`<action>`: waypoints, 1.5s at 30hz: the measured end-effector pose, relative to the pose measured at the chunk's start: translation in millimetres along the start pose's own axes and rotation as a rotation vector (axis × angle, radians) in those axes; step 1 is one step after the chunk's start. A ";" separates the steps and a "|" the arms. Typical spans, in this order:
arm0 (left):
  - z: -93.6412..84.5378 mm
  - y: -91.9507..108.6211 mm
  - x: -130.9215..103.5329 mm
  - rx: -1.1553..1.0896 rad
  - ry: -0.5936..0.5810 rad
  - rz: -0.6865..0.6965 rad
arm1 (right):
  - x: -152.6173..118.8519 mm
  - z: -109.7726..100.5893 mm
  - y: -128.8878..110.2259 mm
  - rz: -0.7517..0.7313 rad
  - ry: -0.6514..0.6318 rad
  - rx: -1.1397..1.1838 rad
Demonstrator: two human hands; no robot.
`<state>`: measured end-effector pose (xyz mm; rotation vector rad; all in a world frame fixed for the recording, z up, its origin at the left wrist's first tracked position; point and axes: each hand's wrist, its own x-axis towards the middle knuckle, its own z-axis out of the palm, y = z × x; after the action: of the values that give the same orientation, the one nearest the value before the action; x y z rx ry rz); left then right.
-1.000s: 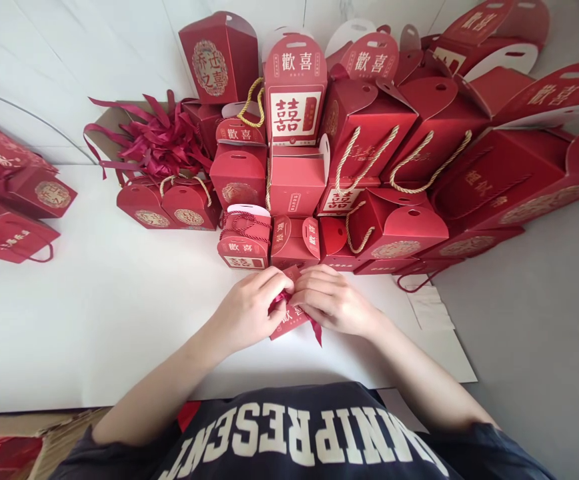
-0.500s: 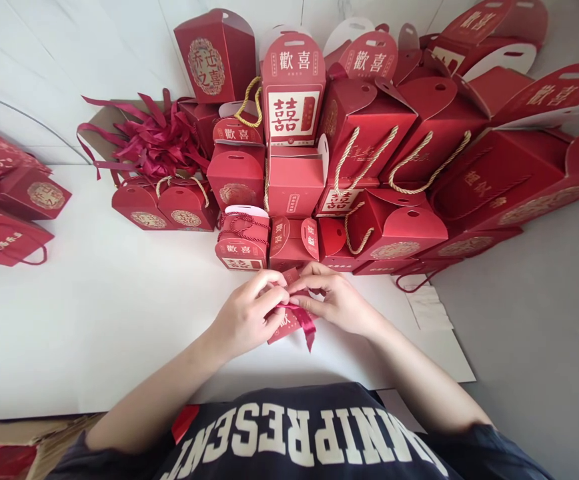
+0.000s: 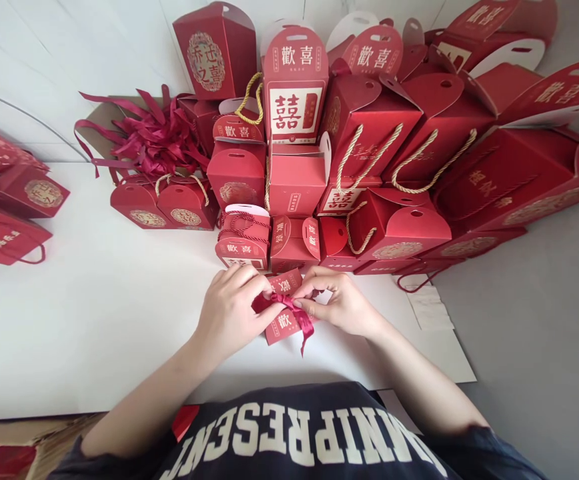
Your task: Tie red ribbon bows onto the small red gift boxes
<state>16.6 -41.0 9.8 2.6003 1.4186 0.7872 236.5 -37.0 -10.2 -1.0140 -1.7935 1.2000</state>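
Observation:
A small red gift box point(image 3: 283, 323) with pale lettering sits on the white table in front of me. Across its top runs a dark red satin ribbon point(image 3: 307, 325), gathered in a bow or knot, with one tail hanging down the near side. My left hand point(image 3: 234, 303) pinches the ribbon's left part between thumb and fingers. On the other side, my right hand point(image 3: 337, 301) grips the ribbon near the knot with thumb and forefinger. Both hands partly cover the box, and the exact form of the knot is hard to make out.
Behind the hands rise stacked red gift boxes point(image 3: 297, 180), some with rope handles. A heap of loose ribbons point(image 3: 162, 137) lies at the back left. More red boxes point(image 3: 7, 230) stand at far left. White paper point(image 3: 432, 303) lies on the right, near the table edge point(image 3: 464, 363).
My left hand has shifted left, away from the knot, drawing the ribbon outward. More of the box top and the knot now shows. My right hand has moved only slightly.

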 end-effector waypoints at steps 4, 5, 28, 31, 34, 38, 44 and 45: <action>-6.1 -6.0 2.8 -0.243 -0.118 -0.086 | 0.5 -1.0 1.9 -0.003 -0.022 -0.006; -6.9 -7.0 3.4 -0.312 -0.150 -0.110 | 0.6 -1.2 2.0 -0.001 -0.029 -0.011; -36.5 -31.2 7.6 -0.300 -0.382 -0.054 | -13.1 -27.2 -0.6 0.075 -0.078 -0.188; -33.9 -32.3 9.3 -0.389 -0.401 -0.015 | -11.6 -26.5 -0.4 0.110 -0.095 -0.169; -29.5 -32.6 10.9 -0.540 -0.434 0.071 | -8.4 -24.0 -2.4 0.112 -0.073 -0.141; -29.1 -34.4 11.2 -0.677 -0.515 0.209 | -4.2 -20.3 -4.4 0.061 -0.031 -0.162; -35.3 -43.6 8.7 -0.581 -0.377 0.162 | -8.4 -14.1 -12.8 -0.087 0.033 -0.234; -34.4 -45.8 8.2 -0.550 -0.347 0.170 | -10.1 -12.5 -15.2 -0.135 0.042 -0.261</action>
<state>-31.0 -14.3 29.0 2.2897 0.7619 0.5936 248.5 -45.4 6.3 -1.0352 -1.9869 0.8735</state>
